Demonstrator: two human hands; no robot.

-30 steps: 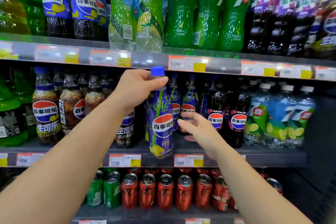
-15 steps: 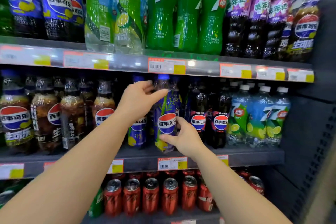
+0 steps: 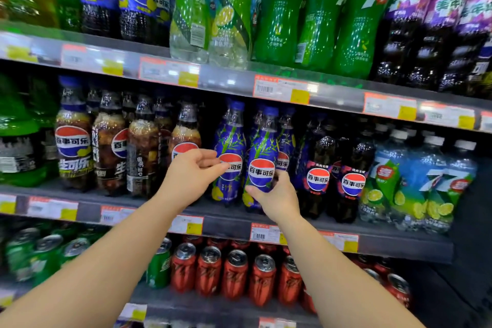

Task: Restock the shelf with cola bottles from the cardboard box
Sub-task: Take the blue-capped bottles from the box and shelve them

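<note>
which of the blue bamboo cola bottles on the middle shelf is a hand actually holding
The front right one, gripped low on its label by the right hand. Its neighbour on the left stands free; the left hand is open beside it.

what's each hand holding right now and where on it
The right hand holds the blue-labelled cola bottle by its lower body, beside the logo. The left hand is loosely curled and holds nothing.

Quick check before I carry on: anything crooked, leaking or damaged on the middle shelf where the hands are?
Nothing stands out. The blue bamboo-label cola bottle stands upright at the middle shelf front, right hand around its lower half. The left hand is loose beside the neighbouring blue bottle. No spill or dent visible.
</note>
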